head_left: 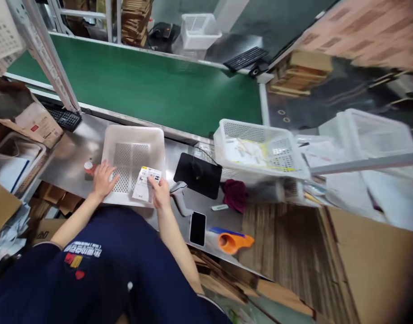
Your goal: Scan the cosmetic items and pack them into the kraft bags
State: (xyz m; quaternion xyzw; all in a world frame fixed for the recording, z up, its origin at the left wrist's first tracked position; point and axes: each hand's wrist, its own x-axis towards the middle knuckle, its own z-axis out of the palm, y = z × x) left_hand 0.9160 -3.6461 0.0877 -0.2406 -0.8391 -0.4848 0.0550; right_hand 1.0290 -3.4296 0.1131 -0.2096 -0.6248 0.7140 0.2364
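A white plastic basket (133, 134) with a perforated bottom stands on the metal table before me. My right hand (160, 193) pinches a white printed slip (144, 188), held over the basket's right front part; whether it is a label or a flat packet I cannot make out. Spread fingers mark my left hand (104, 181), which rests at the basket's left rim and holds nothing. Just left of that hand is a small red and white object (89, 167). Right of the basket lies a handheld scanner (181, 200), close to my right wrist.
A black mouse pad (206, 177), a phone (197, 228) and an orange tape dispenser (234, 241) lie to the right. Behind the table runs a green conveyor belt (152, 83). Another white basket (260, 164) holds papers. A keyboard (65, 118) and an opened carton (41, 123) are at left.
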